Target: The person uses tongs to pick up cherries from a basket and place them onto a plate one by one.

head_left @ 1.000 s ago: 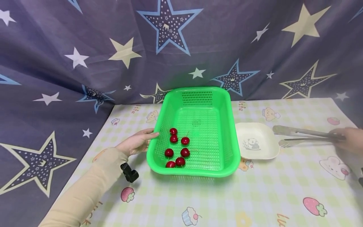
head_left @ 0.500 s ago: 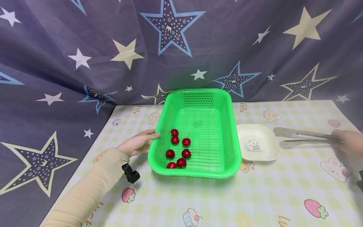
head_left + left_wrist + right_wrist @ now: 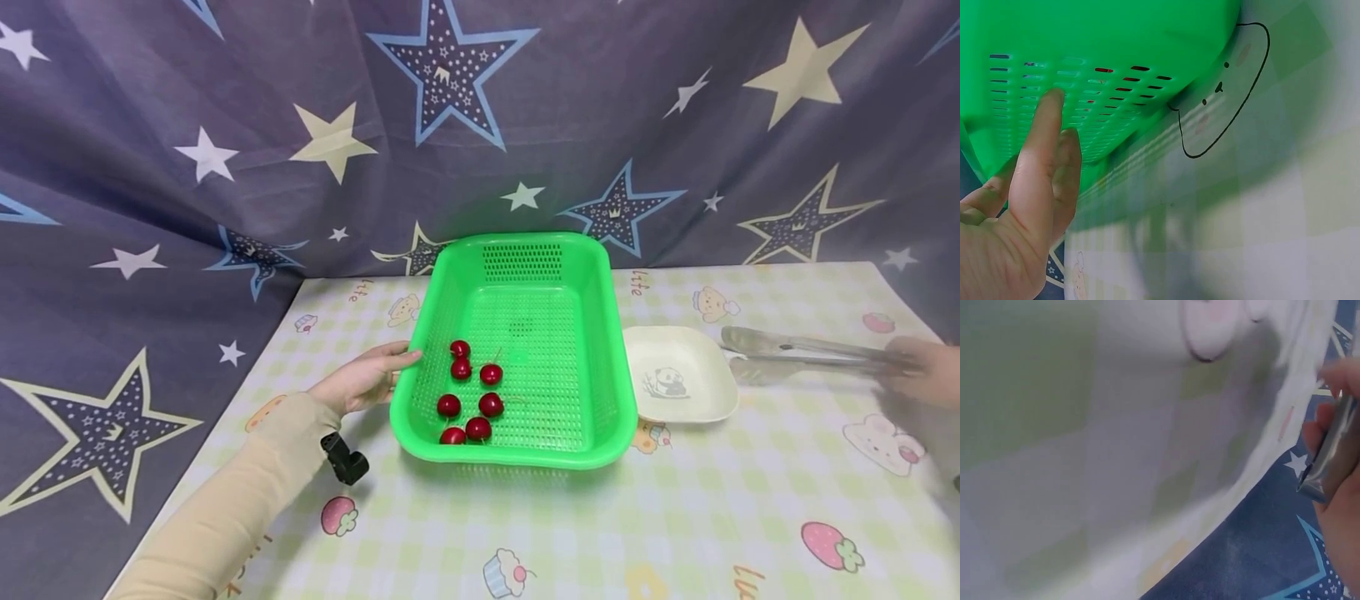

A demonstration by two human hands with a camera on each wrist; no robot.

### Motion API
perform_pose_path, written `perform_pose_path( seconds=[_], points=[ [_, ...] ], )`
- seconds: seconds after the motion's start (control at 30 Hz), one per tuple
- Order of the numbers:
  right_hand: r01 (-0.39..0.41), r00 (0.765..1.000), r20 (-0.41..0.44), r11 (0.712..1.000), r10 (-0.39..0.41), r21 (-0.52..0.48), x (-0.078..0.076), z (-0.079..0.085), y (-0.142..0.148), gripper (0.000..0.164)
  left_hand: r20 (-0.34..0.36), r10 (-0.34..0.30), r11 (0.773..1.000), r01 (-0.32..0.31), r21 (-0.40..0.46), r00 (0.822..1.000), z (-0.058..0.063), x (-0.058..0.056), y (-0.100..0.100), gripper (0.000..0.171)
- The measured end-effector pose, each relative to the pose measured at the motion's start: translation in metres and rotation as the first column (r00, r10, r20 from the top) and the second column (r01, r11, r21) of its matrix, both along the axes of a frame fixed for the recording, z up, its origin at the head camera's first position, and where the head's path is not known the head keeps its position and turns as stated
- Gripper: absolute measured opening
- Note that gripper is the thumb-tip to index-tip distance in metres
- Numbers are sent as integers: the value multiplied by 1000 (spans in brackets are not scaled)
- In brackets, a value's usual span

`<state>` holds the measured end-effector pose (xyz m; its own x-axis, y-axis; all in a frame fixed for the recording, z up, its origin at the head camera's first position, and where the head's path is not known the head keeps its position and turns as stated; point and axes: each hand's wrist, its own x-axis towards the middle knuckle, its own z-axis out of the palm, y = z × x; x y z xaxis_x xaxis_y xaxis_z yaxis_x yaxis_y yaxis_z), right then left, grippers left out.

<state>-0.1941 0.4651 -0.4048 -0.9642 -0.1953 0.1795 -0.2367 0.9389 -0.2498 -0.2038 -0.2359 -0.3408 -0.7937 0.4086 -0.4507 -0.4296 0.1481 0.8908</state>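
Observation:
A green perforated plastic basket (image 3: 517, 457) rests on the table with several red cherries (image 3: 491, 405) grouped in its near left part. My left hand (image 3: 367, 379) touches the basket's left side, its fingers extended; in the left wrist view a fingertip (image 3: 1054, 100) meets the slotted wall. Far right, my right hand (image 3: 926, 371) grips a pair of metal tongs (image 3: 817, 347), whose ends point left beside the cream dish (image 3: 701, 350). The lower arm of the tongs is blurred. The right wrist view shows the tongs' metal end (image 3: 1319, 481) inside the curled hand.
The dish, printed with a panda, stands against the basket's right side. A pale checked tablecloth (image 3: 585, 533) with cartoon prints covers the table. Behind and at the left hangs a dark cloth (image 3: 255, 75) with stars. A small black device (image 3: 345, 458) sits at my left wrist.
The two ends of the tongs have come closer together, the lower one shifting up and slightly left. My left hand, the basket and the cherries stay in place.

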Motion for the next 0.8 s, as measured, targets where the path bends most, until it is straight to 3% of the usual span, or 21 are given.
perform_pose_path(
  seconds=[0.13, 0.3, 0.43, 0.5, 0.67, 0.8],
  points=[
    [68, 996, 67, 990, -60, -123, 4, 5, 4, 37, -2, 5, 1000, -5, -8, 1000, -1, 0, -1, 64],
    [146, 981, 160, 960, -110, -239, 7, 6, 11, 17, -5, 13, 1000, -13, -23, 1000, -2, 0, 0, 67],
    [188, 973, 193, 924, -129, -334, 6, 8, 12, 39, -6, 12, 1000, -13, -21, 1000, -2, 0, 1, 66],
    [199, 970, 198, 920, -137, -337, 6, 12, 9, 43, -10, 5, 1000, -5, -20, 1000, -2, 0, 1, 65],
    [194, 973, 177, 937, -147, -291, 6, 32, -6, 25, -22, -11, 1000, 11, -16, 1000, -3, -1, 2, 64],
    [194, 972, 171, 958, -159, -210, 4, 52, -26, 52, -22, -6, 1000, 6, -20, 1000, -4, 1, -2, 66]
  ],
)
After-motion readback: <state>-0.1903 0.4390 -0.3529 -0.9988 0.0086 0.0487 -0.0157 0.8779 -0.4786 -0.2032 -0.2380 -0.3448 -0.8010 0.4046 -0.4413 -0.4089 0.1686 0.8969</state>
